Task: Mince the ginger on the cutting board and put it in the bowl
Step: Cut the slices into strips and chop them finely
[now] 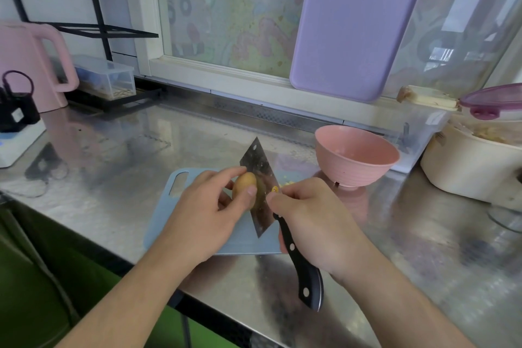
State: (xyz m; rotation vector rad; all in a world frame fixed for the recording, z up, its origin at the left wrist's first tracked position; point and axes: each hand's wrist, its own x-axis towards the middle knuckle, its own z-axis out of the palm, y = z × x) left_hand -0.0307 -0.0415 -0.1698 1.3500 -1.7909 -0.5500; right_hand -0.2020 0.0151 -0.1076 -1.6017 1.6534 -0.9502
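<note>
Two hands work a cleaver (261,178) against a piece of ginger (244,184) on a blue cutting board (180,212).

The right hand (308,217) has its grip closed round the cleaver's black handle (299,265), blade upright on the board. At its nine o'clock, the left hand (209,206) pinches the ginger against the blade's flat. A few yellow cut bits (284,186) lie just past the blade. The pink bowl (356,159) stands on the steel table (118,167) at the board's two o'clock.
</note>
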